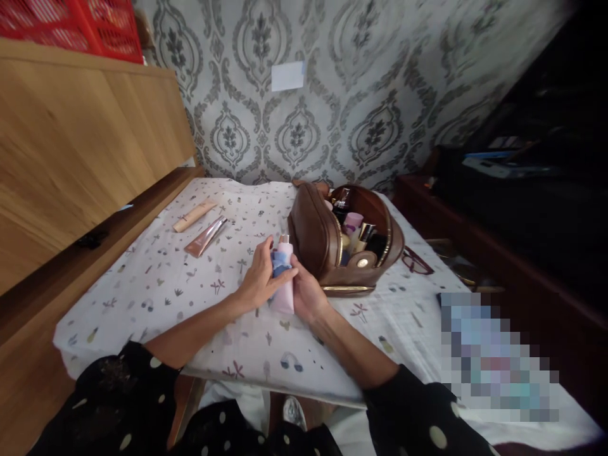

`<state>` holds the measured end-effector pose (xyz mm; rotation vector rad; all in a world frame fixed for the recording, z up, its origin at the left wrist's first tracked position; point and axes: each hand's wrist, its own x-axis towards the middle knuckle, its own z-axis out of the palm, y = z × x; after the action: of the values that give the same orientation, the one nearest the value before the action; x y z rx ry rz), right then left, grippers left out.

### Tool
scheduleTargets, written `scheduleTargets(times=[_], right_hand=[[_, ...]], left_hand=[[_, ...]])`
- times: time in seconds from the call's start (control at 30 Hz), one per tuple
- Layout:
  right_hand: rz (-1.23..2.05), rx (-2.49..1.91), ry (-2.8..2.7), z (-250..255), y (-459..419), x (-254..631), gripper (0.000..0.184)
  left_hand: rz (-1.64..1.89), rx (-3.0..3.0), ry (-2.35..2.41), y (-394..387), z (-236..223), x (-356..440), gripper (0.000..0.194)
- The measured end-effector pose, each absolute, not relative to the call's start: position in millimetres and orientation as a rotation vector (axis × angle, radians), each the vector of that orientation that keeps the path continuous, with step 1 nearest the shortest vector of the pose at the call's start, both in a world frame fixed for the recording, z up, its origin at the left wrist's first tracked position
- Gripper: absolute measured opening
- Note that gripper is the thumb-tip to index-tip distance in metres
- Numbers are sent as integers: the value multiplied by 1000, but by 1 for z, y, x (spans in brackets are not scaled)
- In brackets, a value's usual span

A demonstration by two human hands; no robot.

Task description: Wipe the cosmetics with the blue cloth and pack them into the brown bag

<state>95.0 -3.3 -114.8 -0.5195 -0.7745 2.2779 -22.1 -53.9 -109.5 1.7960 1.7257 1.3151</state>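
My right hand (pixel 308 292) grips a pale pink tube (pixel 284 297) from the right, holding it upright over the table. My left hand (pixel 263 276) presses a small blue cloth (pixel 280 263) against the tube's upper part, fingers wrapped around it. Just right of both hands stands an open brown toiletry bag (pixel 316 237), with several cosmetic bottles and tubes (pixel 357 231) showing inside.
Two tubes, one beige (pixel 194 215) and one rose-metallic (pixel 206 236), lie at the far left of the patterned tablecloth (pixel 156 278). Glasses (pixel 417 261) lie right of the bag. A wooden headboard (pixel 80 145) runs along the left; dark furniture (pixel 498 253) is on the right.
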Motion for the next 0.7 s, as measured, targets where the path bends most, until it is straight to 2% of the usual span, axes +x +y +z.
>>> scheduleTargets(times=[0.13,0.3,0.4,0.5,0.7], right_hand=[[2210,-431,-659,-108,-9,95,36],[2151,-374,-781,-97,-8,101,45],[2040,-400,-955,-89,-10,107,41],[1998,-404,-1066,-79,-14,115,44],[2000,-408,-1082,-58,-22,133,47]], left_hand=[[1288,1709,1682,-70,-118,-16,76],[1249,1740,1643,-92,-109,-27,52],[1183,1596,1691,-104,-92,-38,53],[1166,1408,1716,-115,-73,-46,52],[1291,1243,1653,-118,-56,-45,46]])
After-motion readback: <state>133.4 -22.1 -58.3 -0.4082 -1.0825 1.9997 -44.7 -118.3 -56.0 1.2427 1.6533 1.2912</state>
